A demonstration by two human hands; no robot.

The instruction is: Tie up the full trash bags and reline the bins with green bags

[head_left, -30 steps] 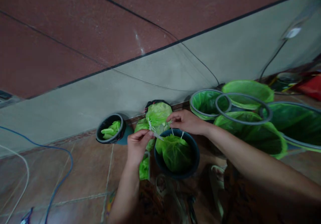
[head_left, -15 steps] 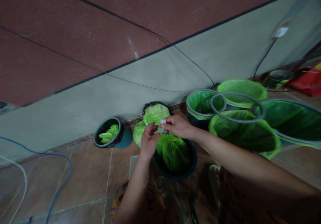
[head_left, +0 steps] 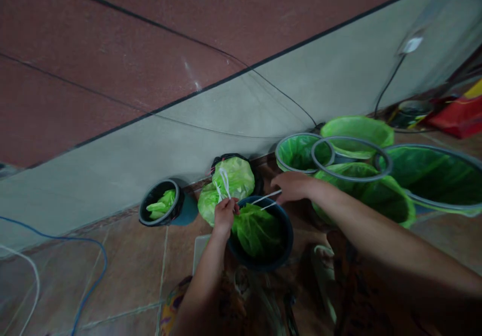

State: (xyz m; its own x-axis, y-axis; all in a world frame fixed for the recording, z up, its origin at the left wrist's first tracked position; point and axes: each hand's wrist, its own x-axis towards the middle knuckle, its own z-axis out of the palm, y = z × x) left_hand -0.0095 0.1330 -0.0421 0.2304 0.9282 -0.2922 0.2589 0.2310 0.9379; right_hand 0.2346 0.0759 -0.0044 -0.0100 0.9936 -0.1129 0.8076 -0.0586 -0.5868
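Observation:
A green garbage bag (head_left: 256, 231) sits gathered inside a dark blue bin (head_left: 289, 238) in front of me. My left hand (head_left: 225, 218) is closed on the bag's white drawstring (head_left: 268, 196) at the bin's left rim. To the right, my right hand (head_left: 294, 186) grips the other end, so two strands stretch taut between the hands. Full light-green bags (head_left: 235, 174) lie just behind the bin, against a black one. White string loops stand up above my left hand, in front of those bags.
At left stands a small bin (head_left: 190, 211) with green plastic inside. On the right are several green-lined bins (head_left: 437, 175) with a loose grey ring (head_left: 352, 176) resting over them. A blue hose (head_left: 103, 260) crosses the tiles at far left. The wall runs behind.
My hands were close together over the bin with bunched white string. Now the right hand has moved right, drawing the string out, and the left stays near the bin's left rim.

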